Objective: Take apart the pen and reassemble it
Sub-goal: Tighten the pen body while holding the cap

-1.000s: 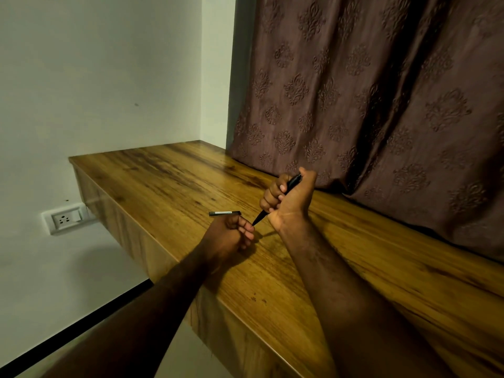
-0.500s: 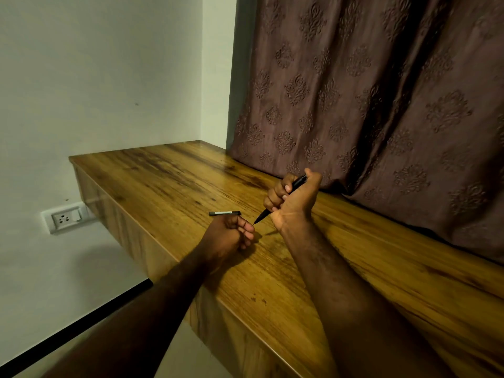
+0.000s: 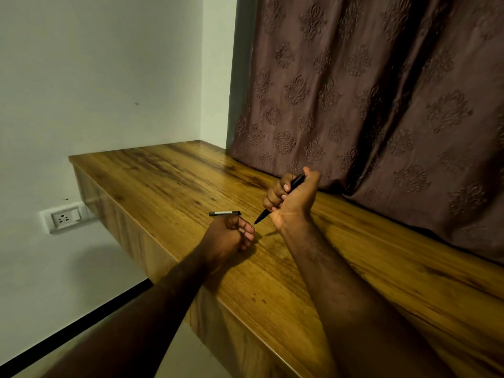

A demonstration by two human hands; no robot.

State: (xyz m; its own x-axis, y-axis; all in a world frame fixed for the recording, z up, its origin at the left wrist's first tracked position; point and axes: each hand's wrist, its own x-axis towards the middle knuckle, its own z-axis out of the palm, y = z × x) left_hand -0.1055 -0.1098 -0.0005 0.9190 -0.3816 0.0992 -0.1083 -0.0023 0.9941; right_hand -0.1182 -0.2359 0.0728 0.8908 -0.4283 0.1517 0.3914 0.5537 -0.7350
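My right hand (image 3: 293,203) is closed around the black pen body (image 3: 296,182), held slanted, its thin tip pointing down-left at my left hand. My left hand (image 3: 227,236) rests on the wooden table (image 3: 169,175) with its fingers curled; the pen's tip touches or nearly touches its fingertips. I cannot tell whether the left hand pinches a small part. The black pen cap (image 3: 225,213), with a pale clip strip, lies flat on the table just beyond my left hand.
A brown patterned curtain (image 3: 368,105) hangs along the table's far side, right behind my right hand. The table's front edge runs under my forearms. A wall socket (image 3: 64,218) sits low on the white wall to the left.
My right hand has shifted slightly, bringing the pen tip down to my left hand's fingertips. The cap and my left hand have stayed put.
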